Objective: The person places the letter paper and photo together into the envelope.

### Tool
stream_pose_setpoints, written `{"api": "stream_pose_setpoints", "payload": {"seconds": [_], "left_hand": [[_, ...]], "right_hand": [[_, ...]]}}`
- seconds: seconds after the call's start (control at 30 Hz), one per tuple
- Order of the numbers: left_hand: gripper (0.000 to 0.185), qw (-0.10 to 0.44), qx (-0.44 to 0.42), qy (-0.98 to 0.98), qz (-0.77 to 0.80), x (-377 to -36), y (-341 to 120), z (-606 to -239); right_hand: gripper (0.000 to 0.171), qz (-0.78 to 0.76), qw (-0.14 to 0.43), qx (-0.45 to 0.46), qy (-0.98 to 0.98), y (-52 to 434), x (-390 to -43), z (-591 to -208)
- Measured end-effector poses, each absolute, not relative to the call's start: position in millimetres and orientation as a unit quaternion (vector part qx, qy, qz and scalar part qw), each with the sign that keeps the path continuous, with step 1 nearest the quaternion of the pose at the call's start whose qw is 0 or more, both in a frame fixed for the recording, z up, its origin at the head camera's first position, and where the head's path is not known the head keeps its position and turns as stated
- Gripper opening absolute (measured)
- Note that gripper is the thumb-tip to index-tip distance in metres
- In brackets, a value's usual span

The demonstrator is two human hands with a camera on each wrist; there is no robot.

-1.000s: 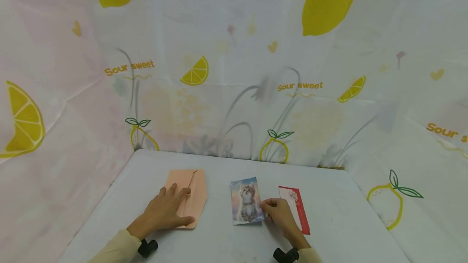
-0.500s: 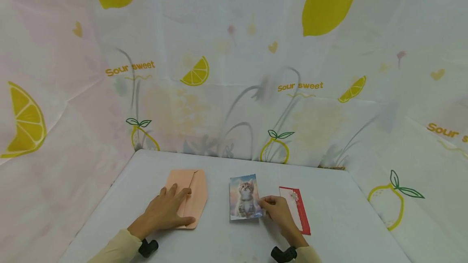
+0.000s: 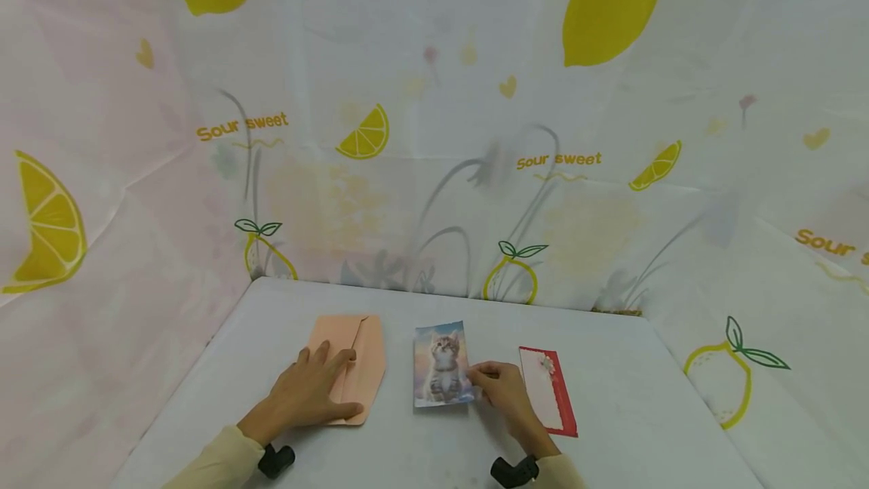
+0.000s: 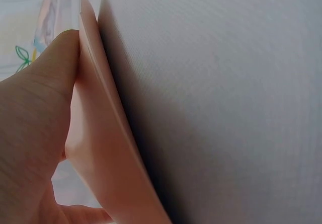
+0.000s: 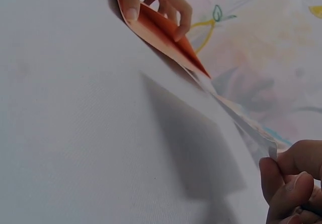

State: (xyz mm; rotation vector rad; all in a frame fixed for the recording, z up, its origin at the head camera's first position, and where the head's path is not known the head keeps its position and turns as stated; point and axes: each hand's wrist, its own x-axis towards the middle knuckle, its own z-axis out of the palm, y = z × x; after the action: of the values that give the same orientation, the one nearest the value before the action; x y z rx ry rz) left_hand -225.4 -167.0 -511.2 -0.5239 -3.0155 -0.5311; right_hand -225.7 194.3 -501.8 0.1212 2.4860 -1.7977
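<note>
A peach paper envelope [image 3: 371, 357] lies on the left part of the white table, and my left hand [image 3: 302, 392] rests on it with fingers spread. Its thumb lies along the near part of the envelope. In the right wrist view the envelope's darker orange inside [image 5: 163, 30] shows between thumb and fingers. Nearer the middle, a picture card with a kitten [image 3: 443, 364] is raised off the table. My right hand [image 3: 504, 392] pinches this card by its right edge between thumb and fingertips. Its shadow falls on the table in the right wrist view.
A red-and-white card with a flower decoration [image 3: 545, 391] lies just right of my right hand, partly behind it. The white table [image 3: 631, 398] ends at a lemon-printed cloth backdrop [image 3: 434, 195] behind and at both sides.
My right hand has carried the kitten card a short way left, toward the envelope, and slightly up in view. The left hand and envelope stay put.
</note>
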Motion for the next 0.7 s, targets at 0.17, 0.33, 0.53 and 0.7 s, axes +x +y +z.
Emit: {"api": "stream_pose_setpoints", "payload": {"seconds": [0.17,0.33,0.53,0.7], "left_hand": [[0.088,0.021,-0.171,-0.971,-0.167,-225,-167,-511],[0.087,0.023,-0.171,-0.971,-0.166,-225,-167,-512],[0.086,0.024,-0.171,-0.971,-0.164,-226,-167,-513],[0.084,0.027,-0.172,-0.971,-0.162,-226,-166,-512]], "right_hand": [[0.026,-0.593,0.034,0.029,0.804,187,-228,-503],[0.024,-0.6,0.032,0.017,0.799,179,-230,-503],[0.023,-0.601,0.038,0.022,0.798,168,-231,-501],[0.023,-0.606,0.034,0.013,0.794,159,-233,-502]]}}
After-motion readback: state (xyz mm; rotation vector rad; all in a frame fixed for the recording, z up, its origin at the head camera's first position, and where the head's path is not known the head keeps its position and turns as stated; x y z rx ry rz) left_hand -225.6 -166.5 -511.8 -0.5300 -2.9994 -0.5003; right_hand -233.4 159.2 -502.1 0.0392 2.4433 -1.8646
